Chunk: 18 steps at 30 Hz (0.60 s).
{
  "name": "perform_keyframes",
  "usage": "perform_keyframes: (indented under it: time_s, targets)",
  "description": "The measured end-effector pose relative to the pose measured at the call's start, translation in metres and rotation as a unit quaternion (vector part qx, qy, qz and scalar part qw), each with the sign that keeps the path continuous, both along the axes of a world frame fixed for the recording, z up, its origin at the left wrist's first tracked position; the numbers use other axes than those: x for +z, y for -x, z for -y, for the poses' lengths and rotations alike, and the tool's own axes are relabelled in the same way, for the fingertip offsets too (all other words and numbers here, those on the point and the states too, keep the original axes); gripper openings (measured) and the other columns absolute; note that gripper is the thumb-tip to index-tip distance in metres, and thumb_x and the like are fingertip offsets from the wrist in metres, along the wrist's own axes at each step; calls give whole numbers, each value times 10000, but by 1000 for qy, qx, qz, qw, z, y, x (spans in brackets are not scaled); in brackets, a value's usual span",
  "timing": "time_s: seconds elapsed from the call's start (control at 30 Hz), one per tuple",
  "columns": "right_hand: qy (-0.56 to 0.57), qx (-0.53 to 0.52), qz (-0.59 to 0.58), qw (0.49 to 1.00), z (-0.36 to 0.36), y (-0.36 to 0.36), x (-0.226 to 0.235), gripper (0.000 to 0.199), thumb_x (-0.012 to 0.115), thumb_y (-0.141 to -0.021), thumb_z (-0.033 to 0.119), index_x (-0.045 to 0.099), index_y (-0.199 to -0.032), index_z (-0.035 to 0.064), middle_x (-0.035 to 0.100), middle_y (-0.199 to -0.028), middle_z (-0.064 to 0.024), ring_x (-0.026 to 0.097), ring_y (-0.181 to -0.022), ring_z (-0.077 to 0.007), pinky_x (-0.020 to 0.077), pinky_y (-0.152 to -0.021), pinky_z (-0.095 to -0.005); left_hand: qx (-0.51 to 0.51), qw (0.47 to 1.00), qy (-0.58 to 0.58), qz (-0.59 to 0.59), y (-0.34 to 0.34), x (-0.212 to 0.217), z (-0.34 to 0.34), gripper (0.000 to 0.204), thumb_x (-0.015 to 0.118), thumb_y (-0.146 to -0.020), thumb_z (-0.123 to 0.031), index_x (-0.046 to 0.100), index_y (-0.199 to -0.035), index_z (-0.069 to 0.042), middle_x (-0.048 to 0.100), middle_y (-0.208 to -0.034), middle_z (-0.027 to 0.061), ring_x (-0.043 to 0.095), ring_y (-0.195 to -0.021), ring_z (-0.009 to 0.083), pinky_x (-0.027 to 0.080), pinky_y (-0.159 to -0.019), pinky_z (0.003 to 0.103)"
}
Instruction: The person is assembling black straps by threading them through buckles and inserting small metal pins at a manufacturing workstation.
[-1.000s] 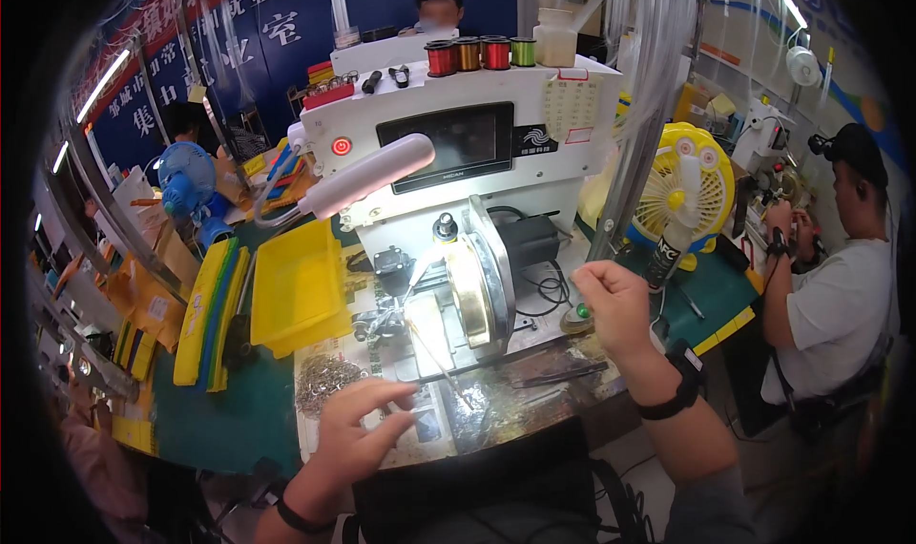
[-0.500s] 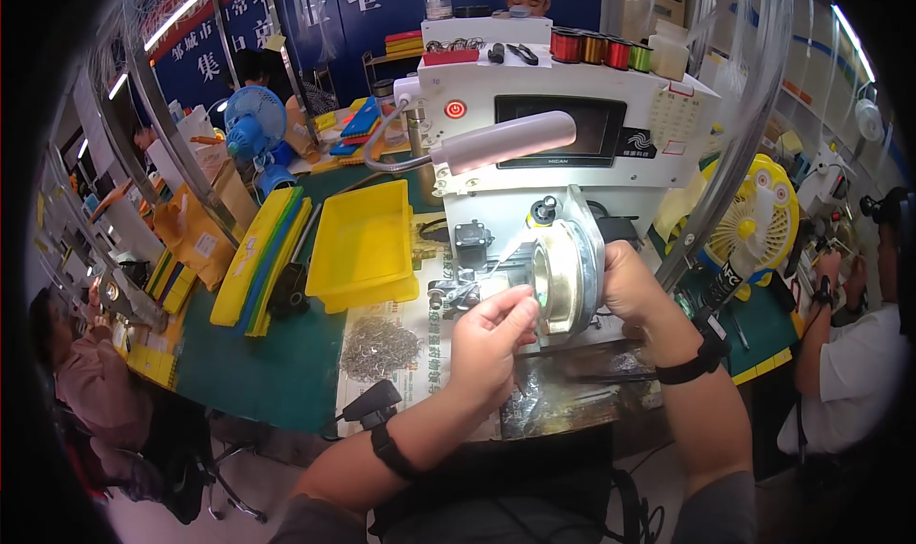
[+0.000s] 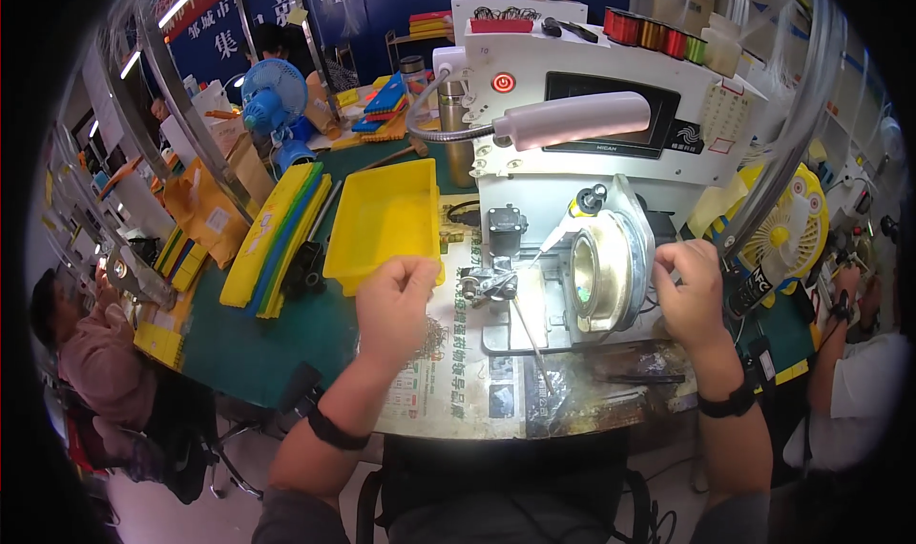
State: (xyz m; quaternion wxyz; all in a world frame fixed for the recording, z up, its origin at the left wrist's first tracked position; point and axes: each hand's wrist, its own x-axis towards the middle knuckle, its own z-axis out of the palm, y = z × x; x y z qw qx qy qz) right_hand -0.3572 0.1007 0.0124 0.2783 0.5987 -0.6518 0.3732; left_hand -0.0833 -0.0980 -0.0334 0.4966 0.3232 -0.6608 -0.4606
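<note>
My left hand (image 3: 393, 307) is closed in a pinch at the front right corner of a yellow plastic tray (image 3: 384, 224). Whatever its fingertips hold, if anything, is hidden. It partly covers a pile of small silvery metal pieces (image 3: 437, 339) on the newspaper. My right hand (image 3: 693, 286) is loosely curled just right of a round metal ring on a wheel (image 3: 599, 275), and nothing shows in its fingers. The wheel belongs to a white bench machine (image 3: 534, 186). A small metal clamp (image 3: 489, 282) sits left of the ring, with a thin rod (image 3: 532, 345) slanting down from it.
A lamp (image 3: 572, 121) on a bent neck hangs before the machine's dark screen (image 3: 611, 115). Stacked coloured strips (image 3: 277, 239) lie left of the tray. A blue fan (image 3: 274, 97) and a yellow fan (image 3: 787, 229) stand either side. Wire spools (image 3: 654, 36) line the machine's top. People work nearby.
My left hand has left the ring's front and moved left to the tray corner. My right hand has drawn away from behind the wheel. The view has shifted, moving the machine rightward.
</note>
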Motion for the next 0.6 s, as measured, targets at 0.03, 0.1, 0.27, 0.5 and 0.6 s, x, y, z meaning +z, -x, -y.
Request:
perform_keyframes:
  time_s: [0.03, 0.1, 0.27, 0.5, 0.6]
  targets:
    - [-4, -2, 29, 1000, 5, -1, -3, 118, 753, -765, 55, 636, -776, 70, 594, -653, -58, 560, -691, -276, 422, -793, -381, -2, 1000, 0, 2, -1, 1, 7, 213, 661, -934, -96, 653, -760, 25, 612, -670, 11, 553, -620, 59, 430, -567, 219]
    - [-14, 0, 67, 998, 6, -3, -3, 125, 757, -765, 54, 633, -759, 66, 567, -637, -71, 523, -652, -302, 386, -718, -398, -29, 988, 12, 153, -1, 2, 15, 218, 699, -893, -174, 685, -763, 1, 615, -618, 10, 540, -583, 66, 426, -561, 251]
    - [-81, -32, 254, 963, -20, 8, -23, 90, 724, -828, 65, 652, -785, 33, 616, -670, -26, 555, -648, -160, 420, -649, -328, -97, 984, -6, 148, 12, -7, -5, 214, 651, -883, -72, 620, -685, 1, 562, -623, -23, 457, -574, 30, 352, -515, 226]
    - [21, -126, 189, 974, -88, 34, -44, 82, 764, -802, 82, 686, -803, 58, 654, -747, -52, 556, -742, -196, 448, -704, -323, -63, 990, -1, 128, -3, -23, 10, 176, 625, -884, -37, 604, -720, 25, 571, -632, 6, 506, -593, 75, 399, -543, 262]
    - [91, -202, 160, 962, -109, 76, -22, 97, 758, -828, 73, 669, -800, 44, 630, -708, -21, 535, -684, -143, 432, -650, -296, -98, 990, -33, 94, 4, -28, 10, 201, 612, -909, -25, 581, -712, 4, 537, -628, -20, 465, -570, 51, 352, -520, 234]
